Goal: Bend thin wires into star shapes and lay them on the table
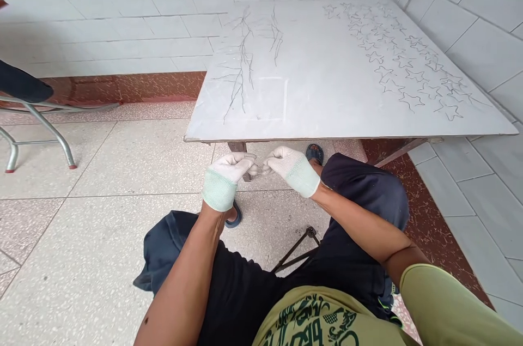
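Note:
My left hand [236,167], in a white knit glove with a pale green cuff, is closed in a pinch in front of the table's near edge. My right hand [285,163], gloved alike, pinches close beside it, fingertips almost meeting those of the left. Whatever lies between the fingers is too thin or hidden to make out. Beyond them on the white tabletop [318,84], many thin wires bent into star outlines [411,99] are spread at the right. Loose, crooked lengths of thin wire [241,71] lie at the left.
A tiled wall [171,2] stands behind the table and another runs along its right side. On the speckled floor [118,237] at the left is a metal-legged chair [61,136]. Dark folding-stool legs [300,245] show between my knees.

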Motion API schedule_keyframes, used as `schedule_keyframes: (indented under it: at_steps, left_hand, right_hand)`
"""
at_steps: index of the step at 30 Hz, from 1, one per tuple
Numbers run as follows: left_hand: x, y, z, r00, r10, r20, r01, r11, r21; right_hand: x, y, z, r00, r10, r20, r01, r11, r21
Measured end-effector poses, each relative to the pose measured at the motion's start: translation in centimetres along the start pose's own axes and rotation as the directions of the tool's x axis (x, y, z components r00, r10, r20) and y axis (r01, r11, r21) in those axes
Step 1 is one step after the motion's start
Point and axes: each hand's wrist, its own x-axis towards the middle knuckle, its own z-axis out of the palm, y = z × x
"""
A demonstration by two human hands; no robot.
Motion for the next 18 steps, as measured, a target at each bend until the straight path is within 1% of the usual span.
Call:
schedule_keyframes:
  at_steps: [3, 5, 7, 10, 11, 12, 13, 14, 15, 16, 18]
  left_hand:
    - [-0.3, -0.3, 0.1, 0.999, 0.001, -0.033, -0.003, 0.999, -0.043]
    - [-0.4, -0.5, 0.2, 1.000, 0.000, -0.020, -0.001, 0.999, -0.032]
    - [-0.4, -0.8, 0.4, 1.000, -0.001, -0.004, 0.001, 1.000, 0.001]
    - [-0.3, -0.9, 0.7, 1.000, -0.019, 0.002, 0.019, 0.994, 0.111]
    - [-0.3, -0.9, 0.8, 1.000, -0.005, -0.013, 0.007, 0.986, 0.169]
    - [-0.3, -0.8, 0.9, 0.999, 0.036, -0.036, -0.026, 0.969, 0.246]
    - [-0.3, -0.7, 0.9, 0.993, 0.106, -0.056, -0.081, 0.936, 0.341]
    - [-0.3, -0.6, 0.8, 0.978, 0.197, -0.061, -0.149, 0.880, 0.451]
    - [-0.2, -0.5, 0.8, 0.957, 0.288, -0.036, -0.219, 0.798, 0.562]
    - [-0.1, -0.5, 0.6, 0.934, 0.357, 0.025, -0.284, 0.697, 0.658]
    - [0.3, -0.5, 0.3, 0.892, 0.413, 0.181, -0.393, 0.513, 0.763]
  right_hand:
    - [-0.3, -0.1, 0.3, 0.999, -0.033, -0.004, 0.033, 0.994, -0.103]
    - [-0.6, -0.2, 0.4, 0.999, -0.050, 0.011, 0.051, 0.983, -0.175]
    - [-0.8, -0.2, 0.4, 0.998, -0.069, -0.009, 0.066, 0.973, -0.220]
    - [-0.8, -0.1, 0.2, 0.994, -0.102, -0.035, 0.090, 0.960, -0.267]
    - [-0.8, 0.0, 0.1, 0.994, -0.108, -0.032, 0.094, 0.953, -0.286]
    - [-0.7, 0.2, 0.0, 0.994, -0.110, -0.028, 0.096, 0.946, -0.309]
    - [-0.7, 0.3, -0.1, 0.994, -0.111, -0.023, 0.097, 0.937, -0.334]
    - [-0.6, 0.5, -0.2, 0.993, -0.117, -0.016, 0.103, 0.926, -0.362]
    - [-0.6, 0.7, -0.3, 0.992, -0.128, -0.008, 0.115, 0.913, -0.391]
    - [-0.6, 0.9, -0.4, 0.990, -0.139, 0.000, 0.126, 0.898, -0.422]
    - [-0.6, 1.4, -0.6, 0.987, -0.160, 0.015, 0.148, 0.864, -0.482]
